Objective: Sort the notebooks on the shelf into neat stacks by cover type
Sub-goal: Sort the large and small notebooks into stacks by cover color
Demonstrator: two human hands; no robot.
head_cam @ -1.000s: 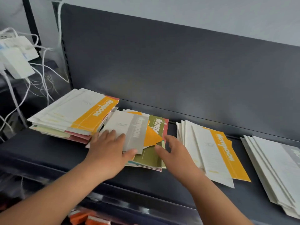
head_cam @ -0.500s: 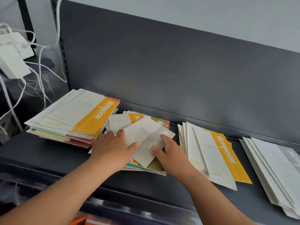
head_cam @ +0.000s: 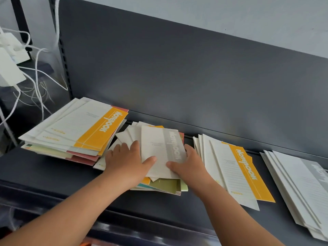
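Shelf: a dark grey metal shelf (head_cam: 53, 174) is carrying four piles of notebooks in front of its dark grey back panel (head_cam: 177, 77).
Held notebook: a white notebook with a grey band (head_cam: 159, 150) is lying on top of the mixed pile (head_cam: 165, 186) of white, orange, green and teal covers, at the middle of the shelf between both hands.
Left hand: the left hand (head_cam: 127, 160) is resting on the mixed pile with its fingers stretched out flat, and its thumb is pressing down on the lower left part of the white notebook with a grey band.
Right hand: the right hand (head_cam: 190, 164) is grasping that notebook, with its thumb lying on the cover and its fingers wrapping over the right edge.
Left end: a loose pile topped by a white notebook with an orange band (head_cam: 79, 128) is sitting there, with pink and pale green covers showing underneath.
Right of the hands: a fanned stack of white orange-banded notebooks (head_cam: 236, 171) is lying just beside the right hand.
Right end: a fanned stack of white grey-banded notebooks (head_cam: 298, 185) is running off the edge of the view.
Beyond the left end: white cables (head_cam: 37, 77) are hanging beside white plastic boxes (head_cam: 8, 71).
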